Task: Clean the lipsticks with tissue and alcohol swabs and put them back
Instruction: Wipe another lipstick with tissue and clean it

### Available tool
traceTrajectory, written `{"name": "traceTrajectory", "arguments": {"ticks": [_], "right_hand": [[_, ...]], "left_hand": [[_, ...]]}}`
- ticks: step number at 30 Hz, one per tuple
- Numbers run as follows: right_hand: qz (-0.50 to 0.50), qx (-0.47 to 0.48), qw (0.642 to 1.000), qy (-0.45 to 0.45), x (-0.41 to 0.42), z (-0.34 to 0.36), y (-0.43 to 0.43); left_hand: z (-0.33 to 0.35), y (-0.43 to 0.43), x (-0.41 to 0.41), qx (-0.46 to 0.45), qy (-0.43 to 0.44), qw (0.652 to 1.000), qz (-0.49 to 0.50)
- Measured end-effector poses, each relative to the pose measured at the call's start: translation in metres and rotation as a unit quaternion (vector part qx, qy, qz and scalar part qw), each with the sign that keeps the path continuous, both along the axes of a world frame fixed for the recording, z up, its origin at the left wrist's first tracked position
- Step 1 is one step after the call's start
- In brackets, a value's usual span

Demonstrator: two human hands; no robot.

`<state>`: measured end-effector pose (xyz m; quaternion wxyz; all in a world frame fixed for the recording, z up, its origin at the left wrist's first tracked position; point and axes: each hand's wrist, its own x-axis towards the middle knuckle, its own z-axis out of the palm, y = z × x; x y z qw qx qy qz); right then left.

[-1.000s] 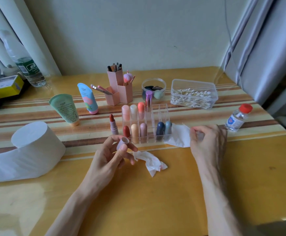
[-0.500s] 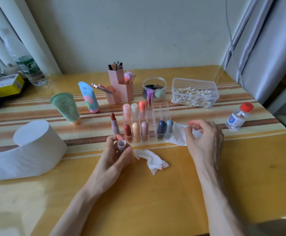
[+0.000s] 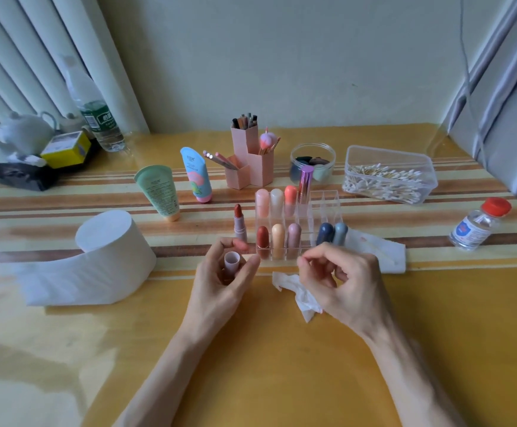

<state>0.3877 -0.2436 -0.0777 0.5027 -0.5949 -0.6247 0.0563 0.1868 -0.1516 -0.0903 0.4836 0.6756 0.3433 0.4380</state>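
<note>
My left hand (image 3: 220,288) holds a pale lilac lipstick cap (image 3: 231,262) upright, open end up. Its uncapped red lipstick (image 3: 238,223) stands on the table just behind, left of the clear organizer (image 3: 326,208), which holds several capped lipsticks. My right hand (image 3: 343,285) hovers in front of the organizer, with thumb and forefinger pinched on a thin cotton swab that barely shows. A crumpled, stained tissue (image 3: 291,285) lies partly under that hand. A folded tissue (image 3: 386,254) lies to the right of the organizer.
A small alcohol bottle (image 3: 479,226) with a red cap stands far right. Behind are a clear box of cotton swabs (image 3: 389,177), a jar of sponges (image 3: 312,161), pink brush holders (image 3: 251,161) and two tubes (image 3: 158,192). A toilet roll (image 3: 106,257) lies at the left.
My right hand left the folded tissue and moved left towards the cap. My left hand turned the cap upright and stayed in place.
</note>
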Motion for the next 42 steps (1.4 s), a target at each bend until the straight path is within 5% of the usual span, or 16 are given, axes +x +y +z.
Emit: {"name": "traceTrajectory", "arguments": {"ticks": [4,13,23,27,32,37,42], "right_hand": [[0.018,0.002,1.0,-0.005,-0.005,-0.002,0.004],[0.014,-0.014,1.0,0.003,-0.005,-0.002,0.005],[0.016,-0.002,1.0,0.002,-0.014,-0.005,0.007],[0.002,-0.003,0.998,0.056,-0.021,-0.004,0.009],[0.105,-0.093,0.961,0.237,-0.029,-0.001,0.01],[0.128,-0.101,0.934,0.319,-0.033,-0.001,0.011],[0.095,-0.06,0.944,0.312,-0.032,-0.006,0.011]], "left_hand": [[-0.003,0.02,-0.002,0.0,0.016,0.995,0.103],[-0.001,0.046,0.004,0.02,0.054,0.994,0.091],[0.015,0.048,0.008,0.0,-0.021,0.997,0.069],[0.022,0.034,0.003,-0.078,-0.136,0.987,-0.039],[0.017,0.021,0.01,-0.128,-0.142,0.973,-0.126],[0.014,0.014,0.016,-0.125,-0.153,0.974,-0.107],[0.01,0.01,0.022,-0.133,-0.163,0.976,-0.048]]}}
